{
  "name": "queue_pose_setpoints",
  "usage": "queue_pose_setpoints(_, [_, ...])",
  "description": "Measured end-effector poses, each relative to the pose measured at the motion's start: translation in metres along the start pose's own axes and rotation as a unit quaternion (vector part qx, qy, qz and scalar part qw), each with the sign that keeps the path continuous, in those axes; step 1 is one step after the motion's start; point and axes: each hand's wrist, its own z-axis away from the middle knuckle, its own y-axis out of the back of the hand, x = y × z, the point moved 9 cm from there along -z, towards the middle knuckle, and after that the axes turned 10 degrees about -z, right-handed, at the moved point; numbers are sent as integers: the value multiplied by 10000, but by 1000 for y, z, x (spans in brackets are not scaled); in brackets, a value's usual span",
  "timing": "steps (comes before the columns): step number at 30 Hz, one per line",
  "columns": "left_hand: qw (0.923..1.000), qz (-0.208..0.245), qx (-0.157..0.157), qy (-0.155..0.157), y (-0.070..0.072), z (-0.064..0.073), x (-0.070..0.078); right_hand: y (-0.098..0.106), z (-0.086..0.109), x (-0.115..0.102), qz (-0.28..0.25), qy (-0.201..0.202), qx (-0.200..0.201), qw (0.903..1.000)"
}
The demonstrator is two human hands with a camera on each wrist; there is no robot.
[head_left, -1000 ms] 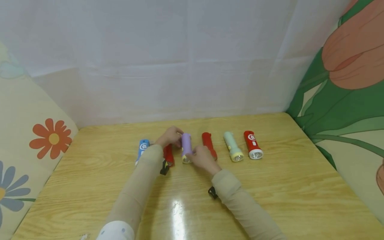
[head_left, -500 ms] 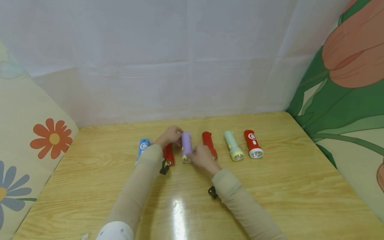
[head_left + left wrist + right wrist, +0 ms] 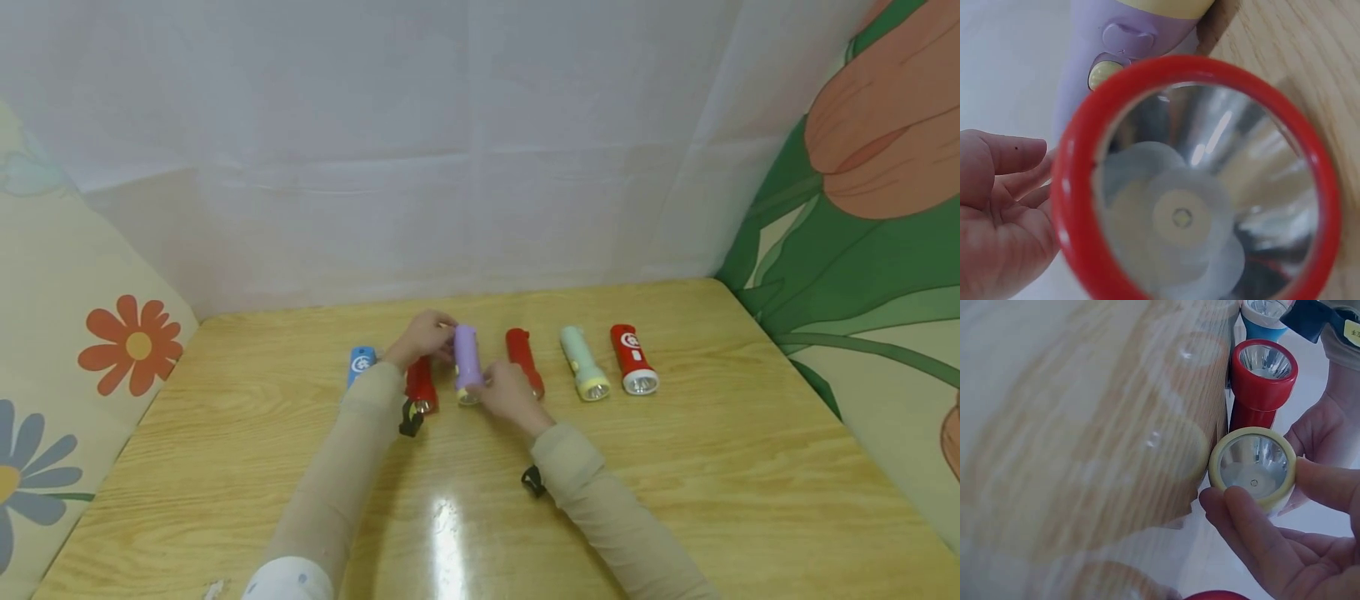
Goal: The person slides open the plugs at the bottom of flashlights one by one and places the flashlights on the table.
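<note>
Six torches in a row on the table (image 3: 675, 467).
Both hands, left (image 3: 424, 337) and right (image 3: 508, 392), grasp the purple torch (image 3: 467, 360), third from left; three red, one blue, one green; round white logos unreadable.

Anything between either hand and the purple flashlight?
No. The right hand pinches the purple flashlight at its yellow lens rim, and the left hand touches its far end. The red flashlight lies alongside.
</note>
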Motion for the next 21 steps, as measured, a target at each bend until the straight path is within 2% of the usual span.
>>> queue_pose_setpoints(6, [9997, -92, 185, -154, 6, 1, 3, 2, 2, 0, 7, -53, -30, 10000])
queue_pose_setpoints(10, [9994, 7, 219, -255, 9, 2, 5, 2, 3, -2, 35, -45, -40, 10000])
queue_pose_setpoints(21, [9992, 166, 250, -261, 9, 5, 9, 2, 4, -2, 29, -64, -52, 10000])
